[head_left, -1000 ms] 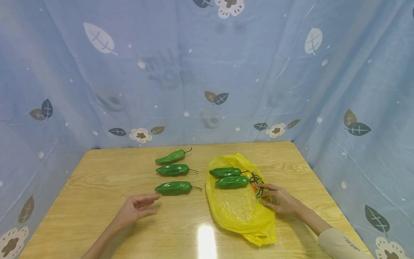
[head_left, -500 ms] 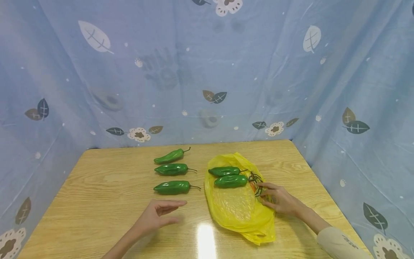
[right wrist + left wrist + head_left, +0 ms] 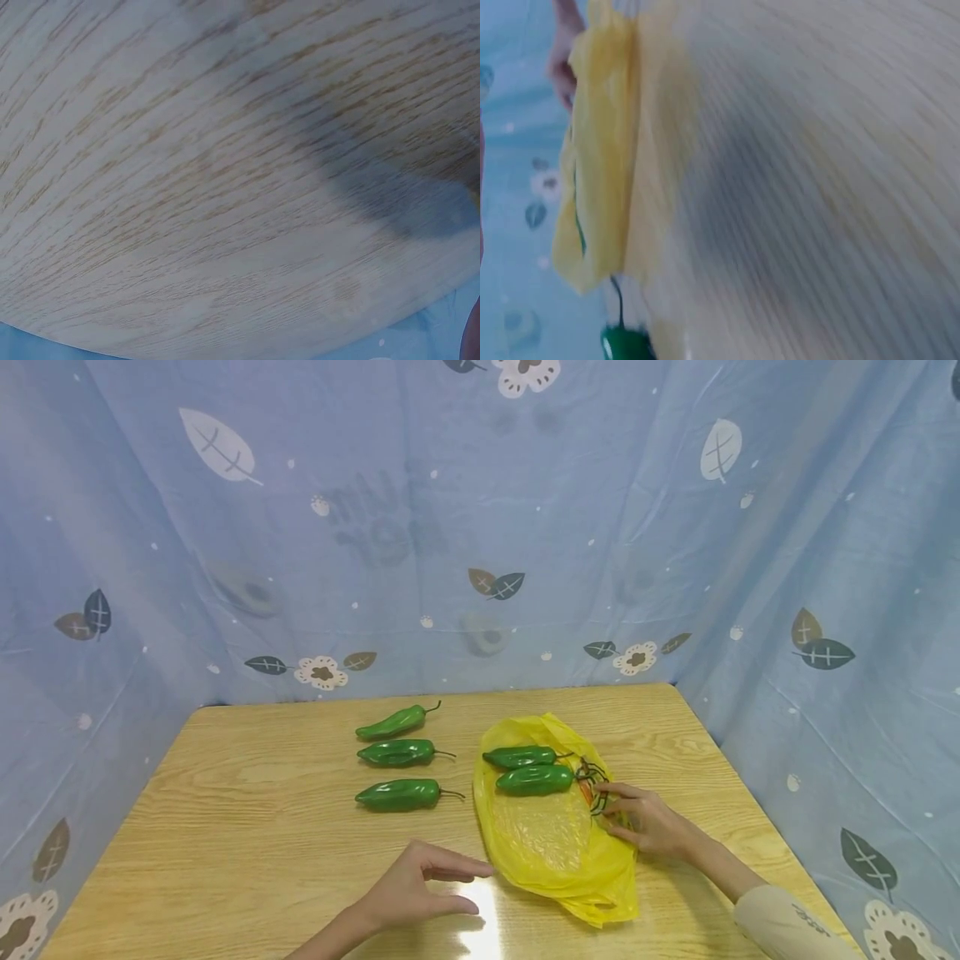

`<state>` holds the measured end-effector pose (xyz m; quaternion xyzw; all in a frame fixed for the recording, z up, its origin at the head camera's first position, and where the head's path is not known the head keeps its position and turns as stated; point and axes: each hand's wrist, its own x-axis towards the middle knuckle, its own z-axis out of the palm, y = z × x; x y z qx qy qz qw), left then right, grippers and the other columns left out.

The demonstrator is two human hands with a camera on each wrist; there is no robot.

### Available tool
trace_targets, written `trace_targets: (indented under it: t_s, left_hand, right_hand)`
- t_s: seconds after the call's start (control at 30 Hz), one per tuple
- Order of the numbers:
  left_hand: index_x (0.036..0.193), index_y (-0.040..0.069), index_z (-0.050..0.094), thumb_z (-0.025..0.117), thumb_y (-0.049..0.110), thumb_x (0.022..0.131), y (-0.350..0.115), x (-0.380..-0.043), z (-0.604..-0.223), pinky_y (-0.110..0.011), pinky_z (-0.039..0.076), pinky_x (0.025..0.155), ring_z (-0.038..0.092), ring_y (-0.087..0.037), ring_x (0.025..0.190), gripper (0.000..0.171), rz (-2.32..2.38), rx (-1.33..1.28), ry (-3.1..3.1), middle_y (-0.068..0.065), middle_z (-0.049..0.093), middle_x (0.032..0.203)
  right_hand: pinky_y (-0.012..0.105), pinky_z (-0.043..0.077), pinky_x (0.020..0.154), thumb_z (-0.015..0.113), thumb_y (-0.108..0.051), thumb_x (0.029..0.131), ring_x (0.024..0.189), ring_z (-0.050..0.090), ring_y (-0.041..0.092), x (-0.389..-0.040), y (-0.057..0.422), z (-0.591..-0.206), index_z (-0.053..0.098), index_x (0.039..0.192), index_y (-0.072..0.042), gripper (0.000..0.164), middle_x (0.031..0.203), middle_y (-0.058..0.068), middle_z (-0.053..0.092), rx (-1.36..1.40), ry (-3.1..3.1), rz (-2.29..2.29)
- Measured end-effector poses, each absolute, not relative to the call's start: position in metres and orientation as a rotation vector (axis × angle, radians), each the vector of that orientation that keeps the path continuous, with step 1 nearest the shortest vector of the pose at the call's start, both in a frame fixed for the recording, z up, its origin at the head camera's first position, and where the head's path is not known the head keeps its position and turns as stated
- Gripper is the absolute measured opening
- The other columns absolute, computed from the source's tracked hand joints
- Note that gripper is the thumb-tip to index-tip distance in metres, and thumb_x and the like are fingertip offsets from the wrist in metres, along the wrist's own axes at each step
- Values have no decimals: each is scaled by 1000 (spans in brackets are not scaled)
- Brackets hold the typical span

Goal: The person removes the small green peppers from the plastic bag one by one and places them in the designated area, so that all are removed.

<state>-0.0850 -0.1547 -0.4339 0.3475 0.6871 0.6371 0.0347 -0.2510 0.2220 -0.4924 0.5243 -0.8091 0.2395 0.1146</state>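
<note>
A yellow plastic bag (image 3: 543, 881) lies flattened on the table, with two green peppers (image 3: 534, 780) on it. Dark curved stems (image 3: 596, 772) and a bit of something orange-red (image 3: 586, 791) show at its right side. My right hand (image 3: 648, 820) holds the bag's right edge by the stems, fingers bent over it. Thumb and fingers parted, my left hand (image 3: 416, 887) hovers just left of the bag's near edge, holding nothing. In the left wrist view, the bag (image 3: 604, 150) stands on edge with a pepper (image 3: 626, 343) below it.
Three more green peppers (image 3: 401, 794) lie in a column left of the bag, stems pointing right. A wooden table (image 3: 247, 827) carries everything. Blue patterned curtains (image 3: 480, 527) enclose its back and sides.
My left hand has moved right and nearer, from beside the lowest loose pepper to the bag's near left edge. The right hand, bag and peppers have stayed put.
</note>
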Motion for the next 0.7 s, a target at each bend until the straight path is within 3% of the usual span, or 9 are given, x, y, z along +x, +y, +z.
trace_targets:
  t_s: [0.27, 0.7]
  left_hand:
    - [113, -9, 66, 72, -5, 82, -113, -102, -447, -39, 57, 75, 69, -27, 95, 32, 1931, 1324, 2135, -19, 69, 107]
    - [112, -5, 68, 67, -7, 85, -79, -147, -457, -41, 55, 84, 67, -18, 101, 27, 1901, 1157, 2067, -16, 69, 110]
  right_hand:
    - [41, 57, 73, 80, -5, 76, 103, 63, 34, -249, 223, -494, 73, 93, -10, 19, 125, 19, 59, 1533, -2391, 717]
    - [43, 57, 74, 79, -5, 76, 103, 62, 35, -250, 224, -493, 73, 94, -10, 19, 125, 18, 59, 1523, -2402, 686]
